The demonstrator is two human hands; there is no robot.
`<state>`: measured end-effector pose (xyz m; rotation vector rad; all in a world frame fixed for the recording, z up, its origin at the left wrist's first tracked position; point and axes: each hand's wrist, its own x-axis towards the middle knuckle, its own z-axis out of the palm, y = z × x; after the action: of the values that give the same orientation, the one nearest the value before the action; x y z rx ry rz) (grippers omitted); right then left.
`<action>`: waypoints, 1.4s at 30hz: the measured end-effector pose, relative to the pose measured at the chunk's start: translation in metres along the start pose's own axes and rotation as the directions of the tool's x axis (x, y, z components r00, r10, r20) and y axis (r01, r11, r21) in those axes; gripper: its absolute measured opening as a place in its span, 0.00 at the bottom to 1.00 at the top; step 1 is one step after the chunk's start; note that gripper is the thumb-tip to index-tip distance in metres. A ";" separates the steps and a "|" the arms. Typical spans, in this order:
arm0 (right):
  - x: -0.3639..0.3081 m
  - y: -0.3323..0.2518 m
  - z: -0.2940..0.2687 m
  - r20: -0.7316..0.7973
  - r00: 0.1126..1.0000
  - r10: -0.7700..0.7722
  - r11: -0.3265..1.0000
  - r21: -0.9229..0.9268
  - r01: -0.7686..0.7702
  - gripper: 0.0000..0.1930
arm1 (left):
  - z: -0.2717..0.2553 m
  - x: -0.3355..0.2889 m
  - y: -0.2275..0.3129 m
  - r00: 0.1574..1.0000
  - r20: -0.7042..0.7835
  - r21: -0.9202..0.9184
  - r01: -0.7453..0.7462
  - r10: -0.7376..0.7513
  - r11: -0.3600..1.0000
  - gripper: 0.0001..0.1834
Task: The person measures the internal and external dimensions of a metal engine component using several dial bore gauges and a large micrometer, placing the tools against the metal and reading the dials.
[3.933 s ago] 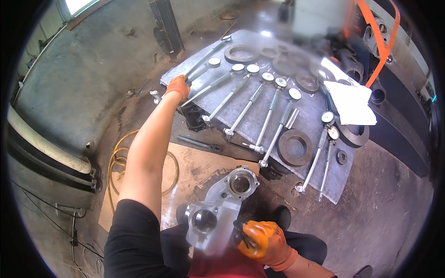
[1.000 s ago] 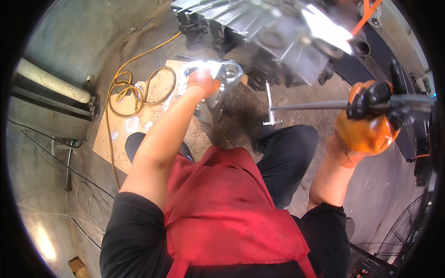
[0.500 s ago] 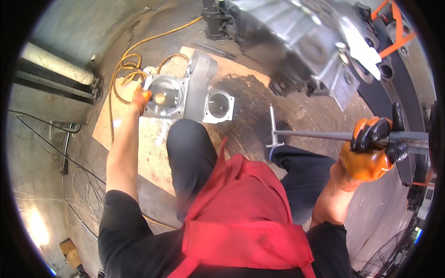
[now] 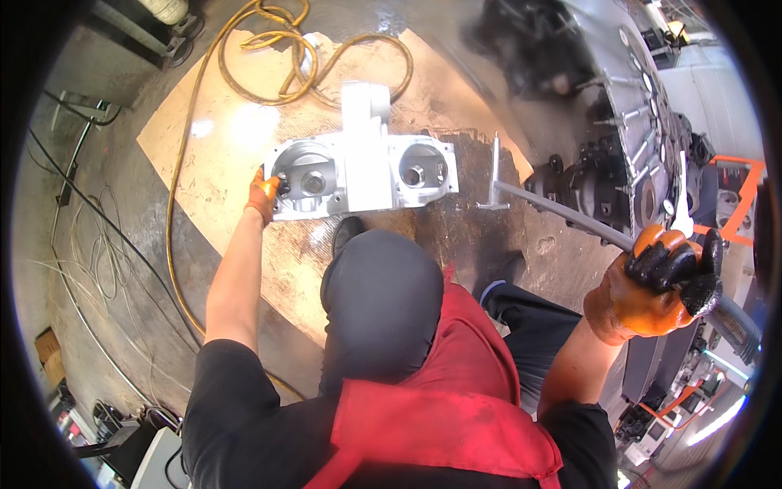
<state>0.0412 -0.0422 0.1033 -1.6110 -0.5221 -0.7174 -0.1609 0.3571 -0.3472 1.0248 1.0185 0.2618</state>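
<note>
Left hand has moved off the gauge-laden table since the first frame. Nearest is the red apron; past it, the raised, gloved right hand closes round a bore gauge, its T-shaped head just right of the twin-bore metal housing, apart from it. Left-hand fingers curl over the housing's left edge. Beyond spreads a tan board bearing a coiled yellow hose.

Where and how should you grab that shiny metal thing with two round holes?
I'd grip the metal casting by the edge of its left opening, coming from the left, where the left hand is. The hollow probably gives you a rim to curl around. The right hand holds a long rod.
</note>
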 end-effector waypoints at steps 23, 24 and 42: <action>-0.042 -0.126 -0.002 0.275 0.959 -0.063 0.721 0.677 -0.147 0.21 | -0.158 -0.141 0.074 0.873 -0.118 0.764 -0.225 0.473 0.605 0.22; -0.043 -0.127 -0.010 0.279 0.959 -0.048 0.754 0.640 -0.148 0.21 | -0.139 -0.174 0.095 0.895 -0.161 0.685 -0.203 0.416 0.700 0.21; -0.056 -0.161 -0.090 0.128 0.988 -0.085 0.898 0.439 0.020 0.17 | 0.055 -0.235 0.238 0.766 0.192 0.855 -0.438 0.614 0.279 0.26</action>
<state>-0.1240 -0.1006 0.1838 -1.2325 -0.7767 -0.4799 -0.1830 0.3082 -0.0125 2.3838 0.9134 0.3991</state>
